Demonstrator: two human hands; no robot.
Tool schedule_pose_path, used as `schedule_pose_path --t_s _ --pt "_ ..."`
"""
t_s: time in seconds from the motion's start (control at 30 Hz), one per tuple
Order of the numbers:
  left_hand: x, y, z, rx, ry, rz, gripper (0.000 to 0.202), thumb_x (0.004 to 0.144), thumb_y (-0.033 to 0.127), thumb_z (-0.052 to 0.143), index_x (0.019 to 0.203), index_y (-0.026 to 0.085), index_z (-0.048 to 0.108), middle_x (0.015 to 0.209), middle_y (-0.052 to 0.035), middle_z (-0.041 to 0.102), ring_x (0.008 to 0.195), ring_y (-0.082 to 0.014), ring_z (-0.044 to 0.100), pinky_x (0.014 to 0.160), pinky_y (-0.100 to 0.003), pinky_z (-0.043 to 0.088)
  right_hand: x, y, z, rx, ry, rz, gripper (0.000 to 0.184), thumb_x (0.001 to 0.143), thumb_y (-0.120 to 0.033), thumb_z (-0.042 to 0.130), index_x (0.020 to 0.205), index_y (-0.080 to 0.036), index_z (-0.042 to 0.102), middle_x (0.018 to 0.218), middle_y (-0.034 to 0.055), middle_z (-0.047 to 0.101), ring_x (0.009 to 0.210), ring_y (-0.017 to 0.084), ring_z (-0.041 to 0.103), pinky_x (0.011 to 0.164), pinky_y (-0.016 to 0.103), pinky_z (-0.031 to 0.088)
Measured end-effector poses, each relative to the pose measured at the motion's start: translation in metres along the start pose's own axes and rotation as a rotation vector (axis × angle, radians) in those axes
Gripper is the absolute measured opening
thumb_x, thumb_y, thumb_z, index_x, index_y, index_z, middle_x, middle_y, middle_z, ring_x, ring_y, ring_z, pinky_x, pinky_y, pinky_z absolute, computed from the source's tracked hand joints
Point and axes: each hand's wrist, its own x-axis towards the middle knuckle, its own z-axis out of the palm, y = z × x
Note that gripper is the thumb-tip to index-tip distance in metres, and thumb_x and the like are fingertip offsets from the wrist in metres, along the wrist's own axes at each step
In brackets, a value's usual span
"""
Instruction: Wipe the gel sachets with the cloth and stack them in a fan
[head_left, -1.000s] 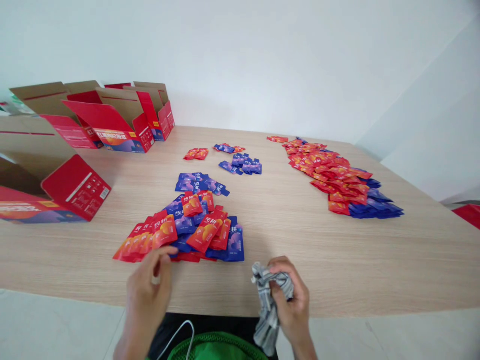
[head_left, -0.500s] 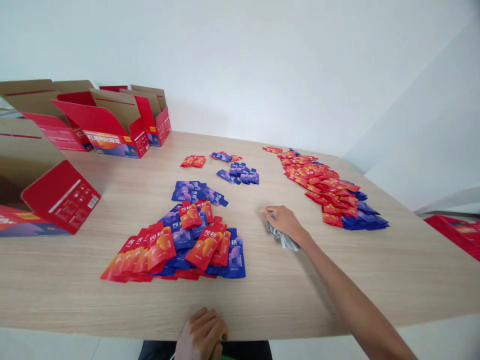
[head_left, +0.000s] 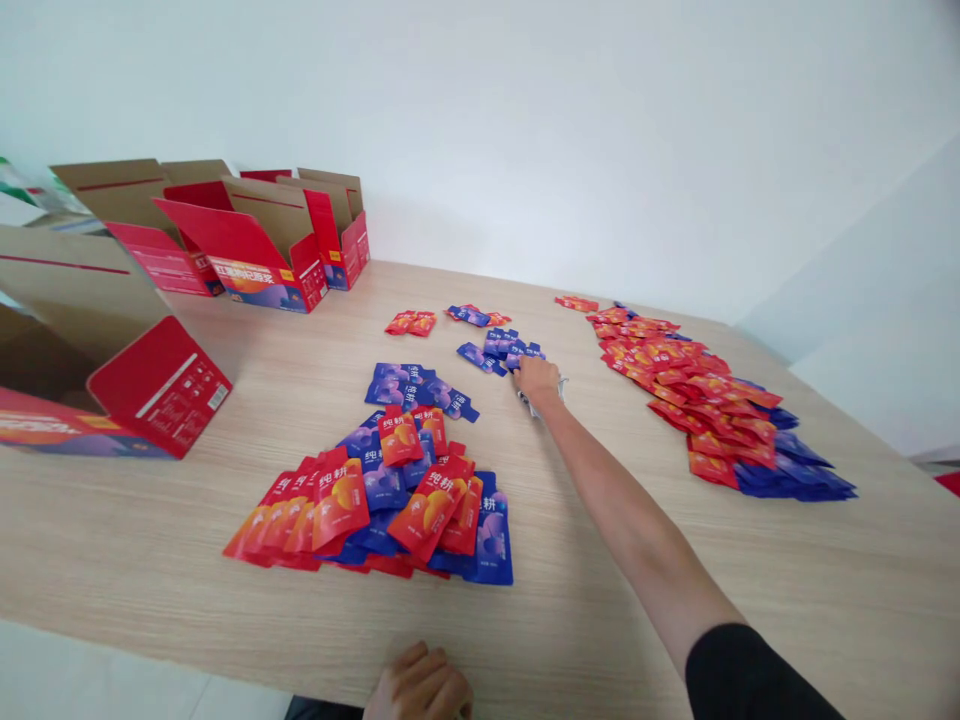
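Observation:
My right hand (head_left: 537,380) is stretched far out over the wooden table (head_left: 615,580), closed on a grey striped cloth (head_left: 529,402) that peeks out under it. It presses the cloth down right beside a small group of blue sachets (head_left: 501,350). My left hand (head_left: 420,685) rests curled at the table's near edge and holds nothing I can see. Just ahead of it lies a fanned pile of red and blue sachets (head_left: 382,495).
A long heap of red and blue sachets (head_left: 705,395) runs along the right side. A few red sachets (head_left: 412,322) and more blue ones (head_left: 420,387) lie mid-table. Open red cardboard boxes (head_left: 247,245) stand at the back left, and one (head_left: 112,360) at the left edge.
My right hand carried the cloth from the near edge out across the table to the small blue sachets. My left hand left the fanned pile and settled at the near edge.

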Motion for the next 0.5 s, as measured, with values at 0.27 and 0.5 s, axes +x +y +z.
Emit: schedule_pose_path --t_s 0.27,0.5 --pt "-0.003 -0.002 -0.002 -0.051 -0.077 -0.015 0.047 0.114 0.017 0.031 0.076 0.025 0.057 0.051 0.003 0.06 0.045 -0.0134 0.054 0.053 -0.029 0.041 -0.017 0.009 -0.007 -0.008 0.14 0.015 0.033 0.109 -0.037 0.069 0.132 -0.014 0.07 0.127 0.0129 0.075 0.113 0.027 0.074 0.099 0.046 0.061" --pt "0.006 0.01 -0.01 -0.581 -0.123 -0.301 0.053 0.113 0.028 0.03 0.085 0.022 0.075 0.06 -0.0062 0.069 0.054 -0.0172 0.061 0.056 -0.029 0.044 -0.111 0.076 -0.039 0.067 0.368 -0.042 0.025 0.107 -0.026 0.056 0.117 -0.016 0.076 0.105 0.0161 0.081 0.093 0.027 0.077 0.073 0.031 0.049"
